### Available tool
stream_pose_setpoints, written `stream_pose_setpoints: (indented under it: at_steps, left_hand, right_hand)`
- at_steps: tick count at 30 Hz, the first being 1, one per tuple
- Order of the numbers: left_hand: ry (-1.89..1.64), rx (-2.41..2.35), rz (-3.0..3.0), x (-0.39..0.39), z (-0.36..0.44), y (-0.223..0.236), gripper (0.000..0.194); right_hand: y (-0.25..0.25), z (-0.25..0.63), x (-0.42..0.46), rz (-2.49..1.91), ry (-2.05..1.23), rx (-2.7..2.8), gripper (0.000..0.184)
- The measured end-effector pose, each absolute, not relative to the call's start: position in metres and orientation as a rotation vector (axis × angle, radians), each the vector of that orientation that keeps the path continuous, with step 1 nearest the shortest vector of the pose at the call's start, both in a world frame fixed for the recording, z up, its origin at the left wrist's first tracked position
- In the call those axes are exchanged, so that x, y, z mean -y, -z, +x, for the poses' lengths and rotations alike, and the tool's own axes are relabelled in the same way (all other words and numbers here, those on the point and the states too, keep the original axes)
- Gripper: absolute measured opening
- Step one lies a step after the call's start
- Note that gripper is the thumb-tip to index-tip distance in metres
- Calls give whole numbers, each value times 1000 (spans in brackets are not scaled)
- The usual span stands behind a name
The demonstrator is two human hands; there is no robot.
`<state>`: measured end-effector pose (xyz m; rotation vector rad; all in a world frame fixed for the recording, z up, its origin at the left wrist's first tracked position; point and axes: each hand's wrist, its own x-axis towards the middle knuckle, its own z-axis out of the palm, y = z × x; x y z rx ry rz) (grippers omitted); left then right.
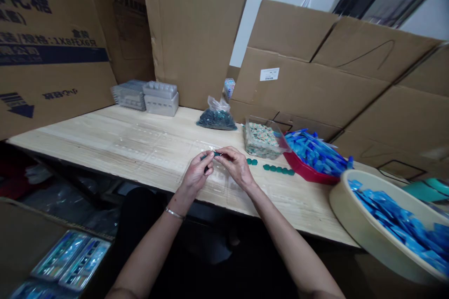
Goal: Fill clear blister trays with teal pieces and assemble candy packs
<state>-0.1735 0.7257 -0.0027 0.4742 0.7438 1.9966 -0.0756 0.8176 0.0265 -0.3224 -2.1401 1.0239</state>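
Observation:
My left hand [197, 173] and my right hand [237, 167] meet above the near half of the table, fingers closed in pinches. Between the fingertips is a small dark green piece [216, 153], partly covered by the fingers; its exact kind is too small to make out. Clear plastic blister trays [140, 147] lie flat on the wood, some of them under and around my hands. To the right of my right hand, a short row of similar green pieces [278, 169] rests on the table, with a couple more green pieces [251, 161] closer in.
Behind stand a tied plastic bag [216, 119] of dark pieces, a clear tub [261, 140] of small packets, and stacked clear trays [161, 100]. A red basin [308, 170] and a cream basin [354, 215] hold blue packets. Cardboard [196, 23] walls the back.

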Motion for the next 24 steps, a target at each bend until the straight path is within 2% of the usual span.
stream_pose_setpoints:
  at_steps: [7, 14, 19, 24]
  left_hand:
    - [-2070, -756, 400, -720, -197, 0, 28]
    - [-2102, -745, 323, -712, -219, -1, 22]
    - [-2079, -728, 304, -709, -219, -4, 21]
    - [-2079, -726, 295, -709, -219, -6, 19]
  right_hand:
    - [-30, -91, -857, -366, -947, 2243, 21]
    - [-3, -114, -895, -457, -846, 2464, 8]
    - [7, -119, -904, -521, -661, 2525, 7]
    - [10, -118, -907, -545, -634, 2570, 6]
